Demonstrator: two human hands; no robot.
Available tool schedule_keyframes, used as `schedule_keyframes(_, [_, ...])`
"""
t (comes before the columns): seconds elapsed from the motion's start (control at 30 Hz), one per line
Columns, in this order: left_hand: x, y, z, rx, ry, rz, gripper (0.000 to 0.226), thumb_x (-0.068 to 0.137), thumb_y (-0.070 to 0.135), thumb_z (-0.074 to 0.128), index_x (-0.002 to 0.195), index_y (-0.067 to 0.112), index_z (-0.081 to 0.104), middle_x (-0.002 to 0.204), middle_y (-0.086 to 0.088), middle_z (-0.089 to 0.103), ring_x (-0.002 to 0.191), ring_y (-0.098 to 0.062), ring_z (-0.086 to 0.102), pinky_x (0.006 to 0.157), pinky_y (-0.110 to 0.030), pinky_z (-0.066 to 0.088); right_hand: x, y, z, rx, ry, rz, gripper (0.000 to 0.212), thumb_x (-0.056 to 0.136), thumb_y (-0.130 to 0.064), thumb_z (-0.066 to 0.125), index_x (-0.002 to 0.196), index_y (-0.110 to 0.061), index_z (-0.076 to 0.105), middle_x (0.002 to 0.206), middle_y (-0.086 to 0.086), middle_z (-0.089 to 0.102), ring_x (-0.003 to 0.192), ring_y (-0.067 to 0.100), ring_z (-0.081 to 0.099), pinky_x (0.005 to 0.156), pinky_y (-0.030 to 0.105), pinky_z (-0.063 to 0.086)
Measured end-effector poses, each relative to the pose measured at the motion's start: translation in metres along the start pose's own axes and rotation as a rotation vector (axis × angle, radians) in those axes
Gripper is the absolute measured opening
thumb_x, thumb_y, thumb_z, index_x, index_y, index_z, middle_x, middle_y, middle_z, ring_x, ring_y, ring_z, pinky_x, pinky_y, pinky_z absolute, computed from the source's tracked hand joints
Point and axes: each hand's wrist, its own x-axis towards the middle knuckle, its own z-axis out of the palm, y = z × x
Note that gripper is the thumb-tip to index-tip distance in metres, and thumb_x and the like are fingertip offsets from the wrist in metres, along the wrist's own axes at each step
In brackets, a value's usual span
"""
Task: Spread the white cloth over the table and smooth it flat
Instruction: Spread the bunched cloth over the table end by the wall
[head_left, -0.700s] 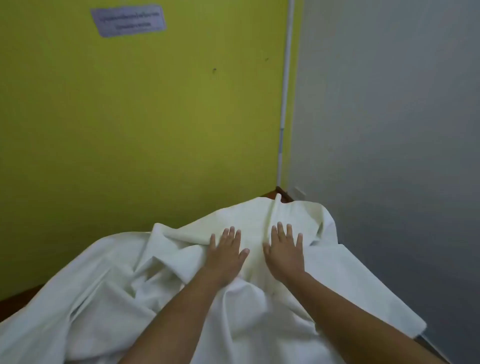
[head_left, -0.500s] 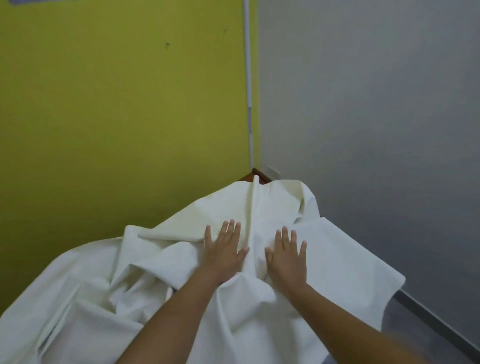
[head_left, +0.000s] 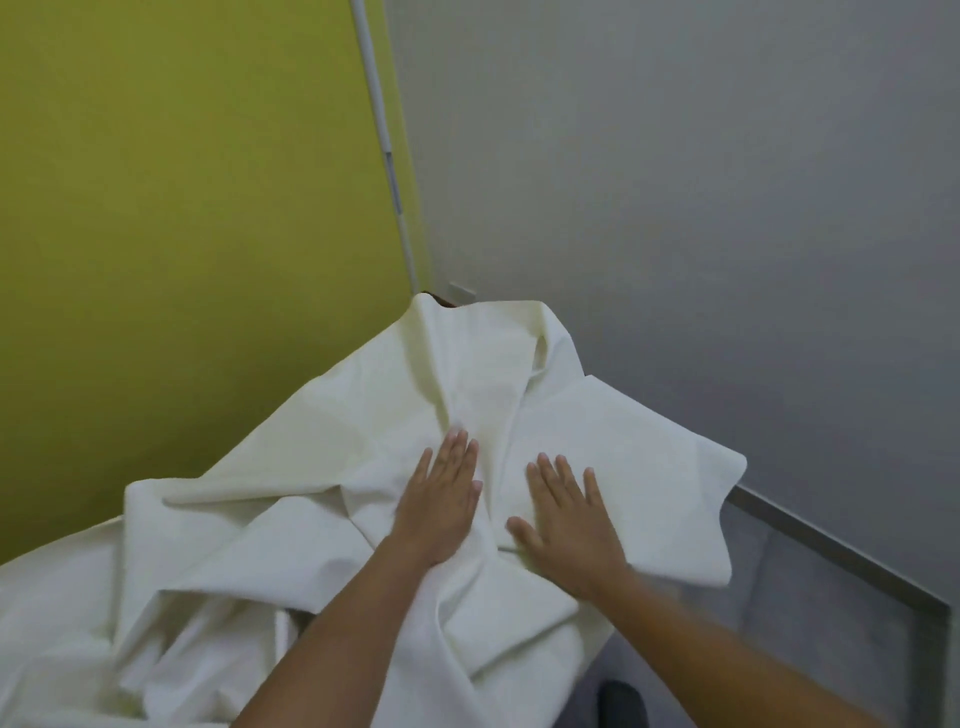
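Currently both hands lie flat, palms down, on the white cloth (head_left: 322, 519); no grip on it, fingers straight and spread, nothing pinched. Left hand (head_left: 439, 506) sits just at 9 o'clock of a raised crease that runs toward 12 o'clock; right hand (head_left: 569, 519) sits at 3 o'clock of the same crease, the two near but apart. Cloth covers the counter (head_left: 441, 300), of which only a dark sliver shows at the far corner. At 7–9 o'clock of the left hand the cloth is bunched in deep folds. At 3 o'clock of the right hand a flap hangs off the counter edge. Yellow wall (head_left: 182, 208) at 10 o'clock, grey wall (head_left: 701, 182) at 2 o'clock, a white pipe (head_left: 387, 150) up the corner between them. No containers visible.
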Motion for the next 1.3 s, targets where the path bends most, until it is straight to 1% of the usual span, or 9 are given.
schedule_keyframes(0.1, [0.020, -0.010, 0.000, 0.000, -0.010, -0.023, 0.055, 0.102, 0.031, 0.011, 0.150, 0.012, -0.009, 0.159, -0.004, -0.013, 0.146, -0.017, -0.015, 0.117, -0.035, -0.009, -0.004, 0.012, -0.003, -0.024, -0.012, -0.119, 0.079, 0.089, -0.068, 0.009, 0.153, -0.020, 0.007, 0.159, -0.006, -0.004, 0.148, 0.016, -0.008, 0.114, 0.037, -0.020])
schedule_keyframes(0.2, [0.043, -0.023, -0.006, -0.002, -0.015, -0.073, 0.055, 0.103, 0.030, 0.012, 0.150, 0.011, -0.007, 0.160, -0.005, -0.012, 0.147, -0.017, -0.012, 0.118, -0.036, -0.007, -0.002, 0.021, -0.010, -0.017, 0.017, -0.185, 0.059, 0.098, -0.052, 0.016, 0.151, -0.025, 0.021, 0.158, -0.009, 0.017, 0.148, 0.018, 0.006, 0.118, 0.036, -0.011])
schedule_keyframes(0.37, [0.067, -0.034, -0.018, -0.006, -0.065, -0.106, 0.055, 0.103, 0.029, 0.012, 0.150, 0.009, -0.007, 0.160, -0.007, -0.011, 0.147, -0.019, -0.013, 0.120, -0.039, -0.003, 0.019, 0.038, -0.025, -0.006, 0.265, -0.222, 0.036, 0.089, -0.021, 0.065, 0.124, -0.020, 0.063, 0.129, -0.002, 0.062, 0.124, 0.030, 0.054, 0.105, 0.052, 0.036])
schedule_keyframes(0.47, [0.065, -0.023, -0.024, -0.051, -0.008, -0.104, 0.055, 0.103, 0.032, 0.014, 0.151, 0.011, -0.003, 0.160, -0.006, -0.010, 0.147, -0.017, -0.011, 0.120, -0.037, -0.003, 0.027, 0.054, -0.032, -0.009, 0.323, -0.206, 0.029, 0.083, -0.015, 0.072, 0.112, -0.018, 0.071, 0.119, 0.000, 0.068, 0.115, 0.032, 0.061, 0.099, 0.052, 0.042])
schedule_keyframes(0.67, [0.032, -0.003, -0.026, -0.011, 0.099, 0.066, 0.058, 0.102, 0.040, 0.016, 0.151, 0.013, 0.000, 0.160, -0.001, -0.006, 0.146, -0.014, -0.013, 0.117, -0.034, -0.009, 0.034, 0.080, -0.046, -0.054, 0.083, -0.092, 0.038, 0.103, -0.028, 0.034, 0.139, -0.028, 0.048, 0.148, -0.010, 0.040, 0.143, 0.022, 0.028, 0.117, 0.033, 0.009])
schedule_keyframes(0.8, [0.017, -0.011, -0.014, 0.033, 0.064, 0.016, 0.061, 0.099, 0.045, 0.007, 0.151, 0.014, 0.000, 0.159, -0.001, -0.005, 0.145, -0.014, -0.012, 0.117, -0.034, -0.010, 0.042, 0.052, -0.048, 0.048, 0.063, 0.065, 0.041, 0.103, -0.031, 0.028, 0.140, -0.027, 0.043, 0.153, -0.008, 0.034, 0.145, 0.020, 0.020, 0.117, 0.038, 0.007])
schedule_keyframes(1.0, [0.026, -0.024, -0.009, 0.009, 0.110, 0.001, 0.062, 0.097, 0.039, 0.004, 0.151, 0.010, 0.013, 0.159, -0.003, 0.011, 0.147, -0.016, 0.006, 0.119, -0.033, 0.003, 0.019, 0.009, -0.010, 0.071, -0.009, -0.075, 0.072, 0.092, -0.064, 0.015, 0.152, -0.026, 0.007, 0.160, -0.010, 0.001, 0.147, 0.012, -0.013, 0.117, 0.041, -0.014])
schedule_keyframes(1.17, [0.038, -0.040, -0.008, -0.024, 0.112, -0.060, 0.054, 0.102, 0.032, 0.019, 0.151, 0.013, 0.004, 0.160, -0.001, 0.004, 0.148, -0.014, 0.003, 0.118, -0.029, -0.001, 0.025, 0.014, -0.004, -0.016, 0.045, -0.121, 0.065, 0.095, -0.056, 0.002, 0.152, -0.026, 0.006, 0.159, -0.011, -0.001, 0.144, 0.012, -0.017, 0.114, 0.040, -0.020])
schedule_keyframes(1.3, [0.038, -0.031, -0.013, -0.070, 0.120, -0.080, 0.058, 0.101, 0.040, 0.014, 0.151, 0.014, 0.001, 0.160, 0.000, -0.002, 0.147, -0.010, -0.006, 0.118, -0.029, -0.006, 0.031, 0.017, -0.006, -0.009, 0.048, -0.142, 0.053, 0.101, -0.044, 0.013, 0.151, -0.028, 0.018, 0.159, -0.012, 0.013, 0.148, 0.017, -0.005, 0.114, 0.040, -0.019])
